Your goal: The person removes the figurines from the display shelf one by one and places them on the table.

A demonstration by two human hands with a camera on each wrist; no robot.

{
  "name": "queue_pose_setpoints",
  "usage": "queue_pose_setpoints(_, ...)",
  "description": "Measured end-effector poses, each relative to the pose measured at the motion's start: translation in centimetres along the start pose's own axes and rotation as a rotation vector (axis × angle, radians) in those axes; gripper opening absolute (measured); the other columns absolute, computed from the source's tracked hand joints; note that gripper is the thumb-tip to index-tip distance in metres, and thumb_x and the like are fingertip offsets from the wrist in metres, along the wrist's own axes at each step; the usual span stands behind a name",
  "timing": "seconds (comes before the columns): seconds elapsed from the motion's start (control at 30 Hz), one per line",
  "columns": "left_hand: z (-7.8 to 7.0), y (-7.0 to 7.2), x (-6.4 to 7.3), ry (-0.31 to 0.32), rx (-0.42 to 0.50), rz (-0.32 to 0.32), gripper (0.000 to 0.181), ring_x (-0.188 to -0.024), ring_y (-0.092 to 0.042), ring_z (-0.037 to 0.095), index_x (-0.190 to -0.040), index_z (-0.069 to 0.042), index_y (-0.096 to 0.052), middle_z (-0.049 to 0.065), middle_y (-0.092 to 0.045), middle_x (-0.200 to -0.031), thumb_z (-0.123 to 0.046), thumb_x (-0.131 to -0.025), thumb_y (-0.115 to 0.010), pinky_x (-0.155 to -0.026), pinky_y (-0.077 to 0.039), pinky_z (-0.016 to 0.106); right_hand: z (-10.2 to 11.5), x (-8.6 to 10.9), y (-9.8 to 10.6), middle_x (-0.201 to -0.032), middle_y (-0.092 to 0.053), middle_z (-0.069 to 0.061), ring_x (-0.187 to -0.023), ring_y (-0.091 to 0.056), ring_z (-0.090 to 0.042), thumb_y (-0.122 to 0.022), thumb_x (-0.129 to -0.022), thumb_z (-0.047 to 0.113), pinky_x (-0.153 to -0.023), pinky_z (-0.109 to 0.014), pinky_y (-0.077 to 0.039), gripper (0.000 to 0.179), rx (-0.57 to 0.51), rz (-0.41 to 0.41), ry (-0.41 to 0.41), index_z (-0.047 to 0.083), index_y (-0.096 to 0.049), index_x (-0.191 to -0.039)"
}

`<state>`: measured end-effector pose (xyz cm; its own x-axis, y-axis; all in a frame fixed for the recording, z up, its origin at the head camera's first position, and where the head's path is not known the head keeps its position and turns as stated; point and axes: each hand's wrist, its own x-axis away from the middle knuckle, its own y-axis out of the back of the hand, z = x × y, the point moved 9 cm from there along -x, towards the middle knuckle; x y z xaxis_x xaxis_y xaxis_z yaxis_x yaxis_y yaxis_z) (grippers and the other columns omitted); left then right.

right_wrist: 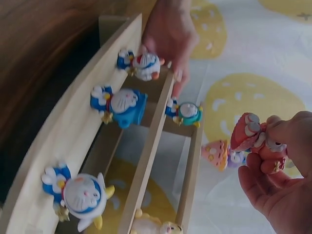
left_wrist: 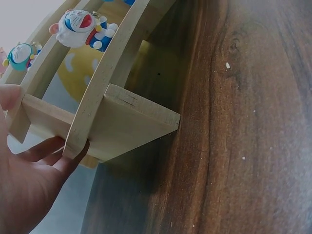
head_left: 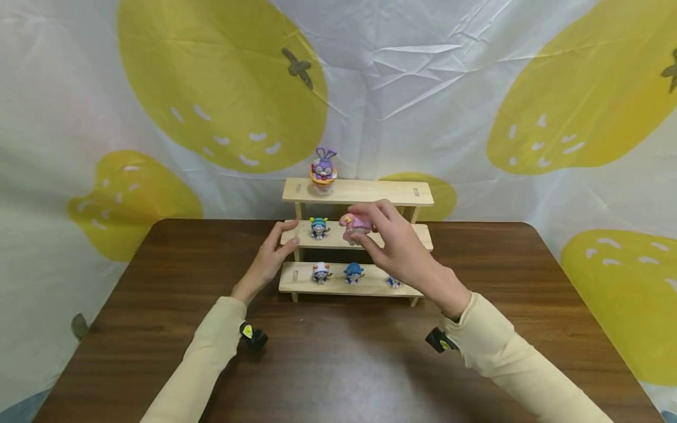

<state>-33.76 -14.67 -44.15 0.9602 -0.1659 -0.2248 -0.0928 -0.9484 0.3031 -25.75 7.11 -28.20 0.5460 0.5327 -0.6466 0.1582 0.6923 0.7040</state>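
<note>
My right hand (head_left: pixel 404 249) pinches a small pink figurine (head_left: pixel 357 223) with a yellow bow, above the middle tier of the wooden display shelf (head_left: pixel 354 191). In the right wrist view the thumb and fingers sit around the figurine's (right_wrist: pixel 251 134) body, hiding part of it. At the shelf's left end, my left hand (head_left: pixel 270 255) grips the middle tier, its fingers (left_wrist: pixel 48 151) bent around the plank's end. Beside it on that tier stands a blue cat figurine in a teal hat (head_left: pixel 319 228). A pale yellow figurine (right_wrist: pixel 153 225) on the same tier is hidden by my right hand in the head view.
On the top tier stands a purple rabbit-eared figurine (head_left: pixel 324 170). The bottom tier carries blue cat figurines with a white hat (head_left: pixel 321 272), a blue hat (head_left: pixel 354 273) and a partly covered one (head_left: pixel 394 282). A patterned cloth (head_left: pixel 359 88) hangs behind the brown table (head_left: pixel 338 364).
</note>
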Motion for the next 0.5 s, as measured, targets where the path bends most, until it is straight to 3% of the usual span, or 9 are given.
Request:
queue_pose_setpoints(0.33,0.1,-0.1,-0.1,0.0,0.012,0.003,0.044,-0.143,-0.039,0.029,-0.146,-0.005,-0.046,0.014,-0.041,-0.16,-0.016,-0.105,-0.055,-0.11,-0.04,0.051,1.3,0.8,-1.2,-0.11,-0.06,-0.012,-0.09,-0.058,-0.019,-0.076,-0.091,0.011,-0.073,-0.033,-0.05,0.041,-0.022,0.013,0.024,0.003,-0.062,-0.128)
queue_pose_setpoints(0.5,0.1,-0.2,-0.1,0.005,0.017,0.007,0.044,-0.145,-0.038,0.03,-0.146,-0.005,-0.046,0.013,-0.04,-0.16,-0.016,-0.105,-0.054,-0.111,-0.039,0.051,2.2,1.2,-1.7,-0.111,-0.061,-0.011,-0.094,-0.06,-0.02,-0.078,-0.089,0.012,-0.076,-0.034,-0.051,0.042,-0.028,0.007,0.044,0.004,-0.062,-0.127)
